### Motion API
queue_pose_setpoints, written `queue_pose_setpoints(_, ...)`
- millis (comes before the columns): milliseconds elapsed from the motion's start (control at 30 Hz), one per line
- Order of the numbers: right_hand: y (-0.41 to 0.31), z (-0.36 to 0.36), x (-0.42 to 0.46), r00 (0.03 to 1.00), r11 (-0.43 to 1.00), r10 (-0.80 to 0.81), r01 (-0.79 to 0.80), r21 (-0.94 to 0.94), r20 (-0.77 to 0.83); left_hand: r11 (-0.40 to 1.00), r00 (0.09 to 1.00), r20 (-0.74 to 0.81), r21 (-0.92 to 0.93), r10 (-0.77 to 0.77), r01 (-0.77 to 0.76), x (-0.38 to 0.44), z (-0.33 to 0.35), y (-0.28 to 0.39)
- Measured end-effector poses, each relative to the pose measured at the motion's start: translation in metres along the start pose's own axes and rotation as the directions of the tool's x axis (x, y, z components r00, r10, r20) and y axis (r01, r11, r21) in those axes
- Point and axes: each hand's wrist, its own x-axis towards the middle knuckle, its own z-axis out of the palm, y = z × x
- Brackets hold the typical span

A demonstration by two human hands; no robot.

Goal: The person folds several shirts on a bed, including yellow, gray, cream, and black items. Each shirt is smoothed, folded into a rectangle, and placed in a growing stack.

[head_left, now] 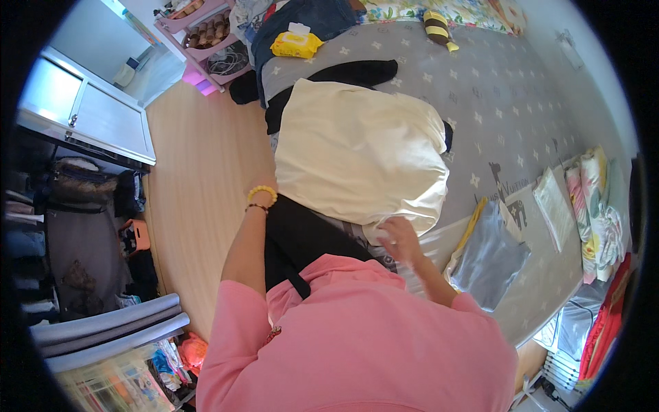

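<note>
A cream, glossy cloth (pixel 360 149), perhaps a garment or cover, is spread on the bed in front of me. Its near right side is bunched in folds. My right hand (pixel 401 238) touches the near edge with bent, blurred fingers. At the cloth's left edge is my left hand (pixel 264 181), mostly hidden beyond a wrist with a yellow beaded bracelet (pixel 262 194). Black clothing (pixel 355 73) sticks out from under the cloth's far side.
The bed has a grey patterned sheet (pixel 494 98). Yellow wipes (pixel 297 44) and jeans (pixel 309 20) lie at its far end, a bee-like plush toy (pixel 436 28) farther right. Folded grey fabric (pixel 489 257) lies right. Wooden floor (pixel 201 170) runs left, beside an open wardrobe (pixel 87 232).
</note>
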Motion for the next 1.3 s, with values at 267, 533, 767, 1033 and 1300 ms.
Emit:
queue_pose_setpoints(267, 0.022, 0.024, -0.015, 0.99, 0.966, -0.042, 0.074, -0.247, 0.133, 0.768, 0.989, 0.143, -0.636, 0.02, 0.077, 0.051, 0.047, -0.076)
queue_pose_setpoints(533, 0.031, -0.035, 0.028, 0.772, 0.686, 0.621, -0.449, 0.573, -0.138, 0.285, 0.922, 0.322, -0.923, 0.212, 0.257, 0.022, -0.011, -0.07)
queue_pose_setpoints(767, 0.072, -0.034, 0.045, 0.678, 0.443, 0.735, -0.471, 0.763, -0.008, 0.534, 0.801, 0.204, -0.83, 0.563, -0.164, -0.017, -0.063, -0.07)
queue_pose_setpoints(1033, 0.022, -0.029, 0.037, 0.972, 0.975, 0.055, -0.101, -0.199, -0.228, 0.651, 0.848, 0.132, -0.704, 0.514, -0.285, -0.021, -0.03, -0.083)
queue_pose_setpoints(1300, 0.0, 0.008, 0.003, 0.932, 0.874, 0.075, 0.111, -0.474, 0.356, 0.504, 0.815, -0.276, -0.672, 0.509, -0.543, -0.024, -0.015, -0.081)
